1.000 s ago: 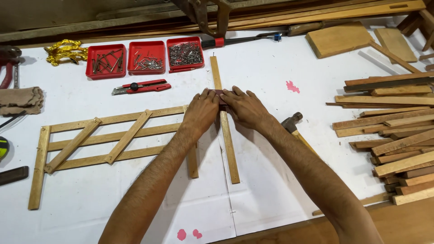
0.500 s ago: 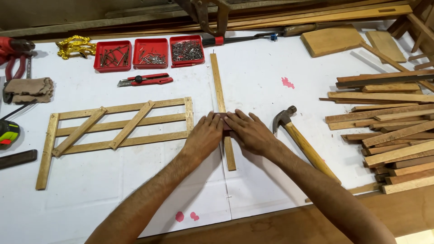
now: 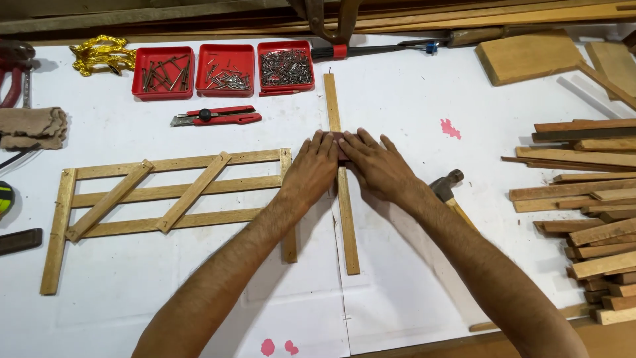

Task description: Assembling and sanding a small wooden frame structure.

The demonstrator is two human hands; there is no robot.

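While the slat lies upright on the white table, it is pressed flat near its middle by both hands. The left hand and right hand are laid palm down, fingers stretched out and meeting over the slat; nothing is gripped. Just left of the slat the wooden gate frame is seen, its end post under the left wrist. A hammer is partly hidden behind the right forearm. Three red trays and a red knife are set farther back.
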